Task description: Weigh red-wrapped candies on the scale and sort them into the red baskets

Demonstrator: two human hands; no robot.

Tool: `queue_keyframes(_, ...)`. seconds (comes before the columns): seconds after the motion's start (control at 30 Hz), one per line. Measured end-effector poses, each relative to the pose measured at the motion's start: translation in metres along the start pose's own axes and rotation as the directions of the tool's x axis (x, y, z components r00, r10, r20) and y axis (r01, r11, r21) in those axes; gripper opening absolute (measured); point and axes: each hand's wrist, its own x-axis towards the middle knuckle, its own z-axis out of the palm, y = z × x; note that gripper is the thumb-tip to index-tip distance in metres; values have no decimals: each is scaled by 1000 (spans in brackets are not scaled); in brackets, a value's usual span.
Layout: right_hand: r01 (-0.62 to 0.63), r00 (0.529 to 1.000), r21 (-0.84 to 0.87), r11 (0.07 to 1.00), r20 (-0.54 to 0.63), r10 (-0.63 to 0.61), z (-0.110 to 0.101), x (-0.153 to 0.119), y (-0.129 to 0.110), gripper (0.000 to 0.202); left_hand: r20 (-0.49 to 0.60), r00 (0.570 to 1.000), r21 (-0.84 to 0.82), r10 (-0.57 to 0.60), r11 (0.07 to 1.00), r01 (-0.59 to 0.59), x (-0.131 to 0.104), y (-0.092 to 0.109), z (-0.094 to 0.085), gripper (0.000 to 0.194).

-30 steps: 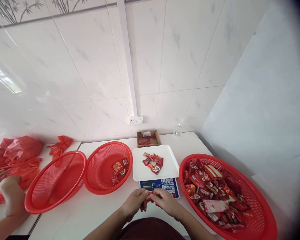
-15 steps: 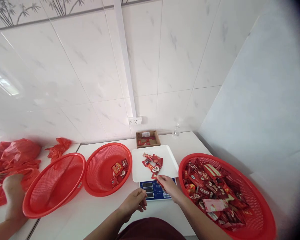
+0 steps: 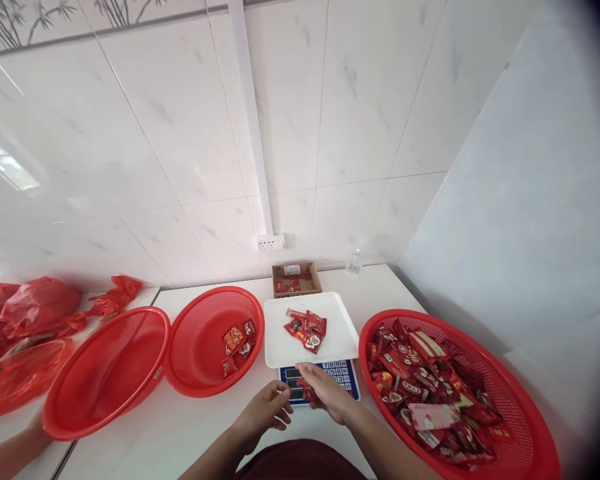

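Red-wrapped packets point(image 3: 309, 392) held in curled right hand point(image 3: 326, 392), over keypad of scale point(image 3: 349, 379); left hand point(image 3: 266, 412) seen empty, fingers loosely parted, just beside. More packets point(image 3: 307, 330) piled beyond both hands on white tray point(image 3: 337, 343). Filled red basket point(image 3: 530, 427) placed to right of right hand.

- right hand point(image 3: 327, 395) is gripping red packets point(image 3: 307, 392) over blue scale point(image 3: 347, 383)
- left hand point(image 3: 265, 412) is hovering beside it, fingers curling loosely (empty)
- white tray point(image 3: 340, 340) is holding a small packet pile point(image 3: 307, 330)
- full basket point(image 3: 530, 417) is sitting right of scale
- another person's forearm point(image 3: 17, 443) is showing far left
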Motion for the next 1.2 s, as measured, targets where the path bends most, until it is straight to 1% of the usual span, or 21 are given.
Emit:
queue_keyframes(0.13, 24, 986, 117, 993, 158, -42, 13, -13, -3, 64, 34, 999, 42, 19, 999, -21, 0, 5, 7, 54)
queue_keyframes(0.23, 41, 969, 110, 993, 236, -66, 17, -20, -9, 78, 13, 1000, 51, 13, 999, -14, 0, 9, 9, 53)
queue_keyframes(0.3, 45, 959, 87, 995, 275, -67, 18, -23, -11, 83, -6, 1000, 65, 22, 998, -21, -1, 10, 7, 52)
queue_keyframes(0.43, 44, 956, 22, 999, 291, -48, 18, -22, -10, 83, -12, 999, 96, 35, 995, -34, -2, 9, 3, 48)
queue_keyframes(0.5, 73, 958, -56, 996, 280, -55, 15, -16, -8, 75, -13, 999, 87, 37, 996, -36, -3, 8, 1, 46)
queue_keyframes(0.53, 114, 961, -126, 985, 264, -78, 13, -13, -7, 69, -15, 999, 75, 41, 996, -40, -3, 7, 0, 45)
queue_keyframes(0.57, 169, 967, -224, 960, 227, -118, 11, -8, -6, 62, -17, 999, 59, 43, 997, -42, -3, 7, -1, 44)
queue_keyframes(0.6, 227, 969, -350, 909, 170, -177, 8, -3, -5, 54, -19, 999, 38, 44, 998, -43, -3, 6, -2, 43)
queue_keyframes(0.63, 272, 962, -494, 826, 106, -253, 4, 3, -5, 48, -21, 999, 14, 43, 999, -43, -3, 5, -4, 42)
queue_keyframes(0.67, 290, 940, -635, 716, 50, -337, 1, 9, -5, 43, -25, 999, -12, 37, 999, -37, -3, 5, -5, 41)
queue_keyframes(0.7, 280, 912, -753, 595, 16, -409, -3, 14, -5, 41, -30, 999, -36, 28, 999, -29, -3, 4, -6, 41)
queue_keyframes(0.77, 209, 873, -896, 391, -9, -487, -11, 26, -9, 44, -41, 999, -67, 9, 998, -12, -4, 3, -9, 39)
queue_keyframes(0.8, 173, 869, -933, 315, -6, -495, -14, 32, -12, 47, -44, 999, -74, 3, 997, -6, -5, 3, -9, 39)
queue_keyframes(0.87, 92, 875, -973, 210, -21, -483, -21, 44, -18, 52, -41, 999, -75, -6, 997, 2, -7, 2, -10, 38)
queue_keyframes(0.93, 27, 888, -989, 142, -42, -458, -27, 56, -23, 54, -35, 999, -70, -15, 997, 12, -8, 2, -10, 38)
queue_keyframes(1.0, -6, 903, -995, 101, -49, -427, -31, 68, -27, 55, -34, 999, -64, -25, 998, 23, -7, 1, -11, 39)
queue_keyframes(1.1, -16, 927, -997, 79, -44, -373, -37, 80, -28, 58, -37, 999, -63, -34, 998, 31, -5, 0, -13, 39)
queue_keyframes(1.2, -19, 936, -996, 84, -47, -349, -38, 85, -25, 58, -43, 999, -72, -32, 997, 28, -4, -1, -16, 39)
